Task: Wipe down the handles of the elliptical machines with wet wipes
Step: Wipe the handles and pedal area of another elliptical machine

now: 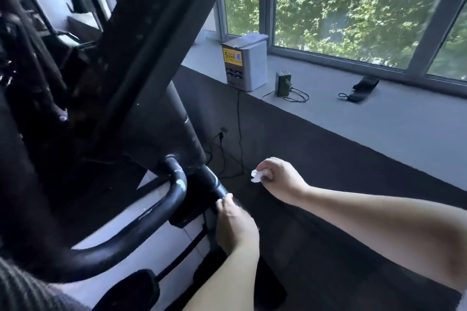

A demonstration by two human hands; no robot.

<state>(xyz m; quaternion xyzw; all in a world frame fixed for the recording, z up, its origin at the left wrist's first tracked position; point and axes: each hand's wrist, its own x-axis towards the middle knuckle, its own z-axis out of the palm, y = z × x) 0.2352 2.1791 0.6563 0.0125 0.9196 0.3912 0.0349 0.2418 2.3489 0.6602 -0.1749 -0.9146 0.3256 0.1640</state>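
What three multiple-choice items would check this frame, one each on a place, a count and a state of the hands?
1. Where is the white wipe?
A. draped on the curved bar
B. in the right hand
C. on the windowsill

2. How many separate items lie or stand on the windowsill?
A. one
B. three
C. five

3. What is the left hand doing?
A. gripping a black handle
B. hanging free
C. pressing the window

Answers:
1 B, the right hand pinches it, clear of the machine.
2 B, a grey charging box, a small green device and a black pouch.
3 A, the left hand wraps the black handle.
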